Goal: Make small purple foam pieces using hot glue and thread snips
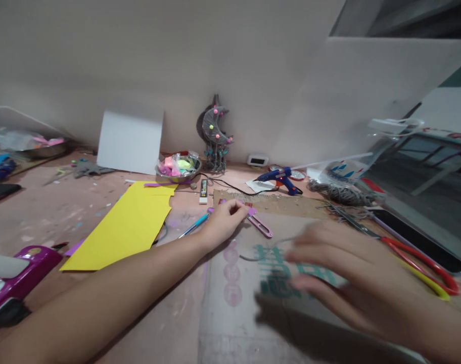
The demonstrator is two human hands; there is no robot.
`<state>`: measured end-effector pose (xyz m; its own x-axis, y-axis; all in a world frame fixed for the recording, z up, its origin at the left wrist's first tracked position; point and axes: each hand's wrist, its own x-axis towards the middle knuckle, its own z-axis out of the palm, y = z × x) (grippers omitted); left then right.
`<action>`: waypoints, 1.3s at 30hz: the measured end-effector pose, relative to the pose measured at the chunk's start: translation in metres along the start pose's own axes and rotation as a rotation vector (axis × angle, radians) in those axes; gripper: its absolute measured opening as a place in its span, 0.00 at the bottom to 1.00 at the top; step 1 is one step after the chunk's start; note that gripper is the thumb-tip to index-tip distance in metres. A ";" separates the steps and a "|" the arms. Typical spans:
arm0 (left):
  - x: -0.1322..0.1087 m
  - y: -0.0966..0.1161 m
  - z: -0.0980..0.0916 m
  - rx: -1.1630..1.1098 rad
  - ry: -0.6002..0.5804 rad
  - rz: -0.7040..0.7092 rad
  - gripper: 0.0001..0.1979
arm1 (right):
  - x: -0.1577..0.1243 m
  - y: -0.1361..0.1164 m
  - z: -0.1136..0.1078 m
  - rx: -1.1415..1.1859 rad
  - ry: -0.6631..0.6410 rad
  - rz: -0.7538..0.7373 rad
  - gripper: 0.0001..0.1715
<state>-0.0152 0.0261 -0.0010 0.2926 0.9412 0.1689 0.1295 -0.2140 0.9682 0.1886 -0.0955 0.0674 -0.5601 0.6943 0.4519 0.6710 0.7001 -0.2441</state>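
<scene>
My left hand (227, 218) reaches over the far part of a cardboard sheet (230, 323), its thumb and fingers pinched together. What they hold, if anything, is hidden; small purple pieces (252, 211) lie around the fingertips. A pink utility knife (261, 227) rests just right of them, and a blue pen (194, 225) lies left of the wrist. Blurred by motion, my right hand (340, 263) hovers over the sheet's right side with thumb and fingers apart. Near its fingertips a grey strand (251, 259) curves across the printed cardboard; whether they touch I cannot tell.
Yellow paper (128, 222) lies left, beyond a purple tool (29, 273). Behind stand a bowl of colourful packets (177, 167), a grey moon ornament (215, 126) and a corded blue glue gun (278, 177). Red-handled scissors (416, 258), a phone (416, 237) and grey yarn (342, 193) are at right.
</scene>
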 end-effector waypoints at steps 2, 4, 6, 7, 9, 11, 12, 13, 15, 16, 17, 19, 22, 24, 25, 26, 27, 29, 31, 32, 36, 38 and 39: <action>0.000 0.000 0.000 0.004 -0.002 0.018 0.11 | 0.028 0.006 0.017 0.029 -0.215 0.004 0.12; 0.000 0.001 0.000 0.004 -0.003 0.025 0.11 | 0.039 0.013 0.038 0.066 -0.322 0.072 0.18; 0.001 0.001 0.000 0.008 -0.002 0.019 0.11 | 0.036 0.019 0.057 0.085 -0.333 0.125 0.13; 0.001 0.000 0.000 0.012 0.002 0.016 0.11 | 0.033 0.022 0.065 0.090 -0.322 0.143 0.07; 0.002 -0.003 0.001 0.024 0.006 0.018 0.11 | 0.025 0.026 0.076 0.109 -0.277 0.150 0.04; 0.003 -0.006 0.002 0.030 0.008 0.024 0.11 | 0.021 0.029 0.078 0.163 -0.204 0.154 0.07; 0.003 -0.006 0.002 0.031 0.007 0.027 0.11 | 0.021 0.031 0.077 0.200 -0.163 0.175 0.07; 0.003 -0.006 0.002 0.031 0.002 0.027 0.11 | 0.023 0.034 0.073 0.233 -0.129 0.205 0.07; 0.001 -0.004 0.001 0.035 -0.016 0.025 0.11 | 0.030 0.040 0.064 0.246 -0.101 0.268 0.07; 0.001 -0.003 0.001 0.036 -0.034 0.024 0.11 | 0.034 0.043 0.060 0.220 -0.100 0.274 0.07; 0.000 -0.001 0.000 0.039 -0.041 0.028 0.11 | 0.037 0.047 0.057 0.182 -0.087 0.263 0.05; -0.001 0.000 0.000 0.045 -0.054 0.036 0.11 | 0.041 0.054 0.055 0.124 -0.029 0.227 0.05; -0.002 0.000 0.000 0.064 -0.056 0.040 0.10 | 0.040 0.059 0.061 0.091 0.053 0.146 0.07; -0.003 0.001 0.000 0.090 -0.061 0.044 0.10 | 0.038 0.059 0.065 0.068 0.065 0.073 0.07; -0.004 0.001 0.000 0.105 -0.061 0.049 0.09 | 0.038 0.058 0.066 0.054 0.067 0.048 0.07; -0.005 0.002 0.000 0.123 -0.076 0.056 0.09 | 0.038 0.058 0.067 0.044 0.068 0.038 0.08; -0.006 0.004 -0.001 0.135 -0.083 0.057 0.09 | 0.038 0.057 0.067 0.038 0.072 0.044 0.09; -0.007 0.006 -0.001 0.148 -0.089 0.065 0.09 | 0.039 0.057 0.065 0.033 0.080 0.083 0.09; -0.008 0.007 0.000 0.151 -0.092 0.075 0.10 | 0.039 0.058 0.065 0.026 0.106 0.125 0.08; -0.008 0.007 0.000 0.153 -0.092 0.079 0.10 | 0.039 0.059 0.065 0.018 0.118 0.143 0.08; -0.008 0.006 0.001 0.163 -0.086 0.089 0.10 | 0.039 0.063 0.068 -0.028 0.117 0.189 0.08; -0.007 0.006 0.001 0.165 -0.084 0.090 0.10 | 0.040 0.064 0.069 -0.047 0.102 0.200 0.09; -0.007 0.006 0.001 0.166 -0.084 0.090 0.10 | 0.040 0.065 0.070 -0.055 0.097 0.204 0.08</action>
<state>-0.0157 0.0177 0.0037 0.3874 0.8927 0.2302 0.2517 -0.3426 0.9051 0.1759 -0.0107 0.0099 -0.3627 0.7996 0.4787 0.7926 0.5348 -0.2928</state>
